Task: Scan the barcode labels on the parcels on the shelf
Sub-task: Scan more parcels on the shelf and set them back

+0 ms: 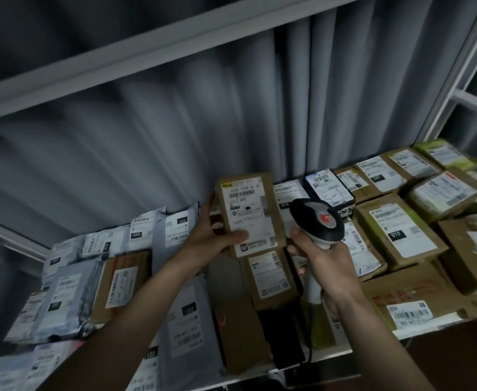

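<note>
My left hand (pixel 212 235) grips a small brown cardboard parcel (pixel 250 213) by its lower left edge and holds it upright above the shelf, its white barcode label facing me. My right hand (pixel 320 263) grips the white handle of a barcode scanner (pixel 316 221). The scanner's black and grey head with a red mark sits just right of the parcel, level with its lower half. Beneath both hands the shelf (pixel 336 352) is packed with labelled parcels.
Grey plastic mailers (pixel 62 294) lie at the left, brown boxes (pixel 398 232) fill the right, and a green box (pixel 446 153) sits at the far right corner. A white shelf beam (pixel 147 55) runs overhead, a white upright (pixel 457 66) stands at the right, and grey curtain hangs behind.
</note>
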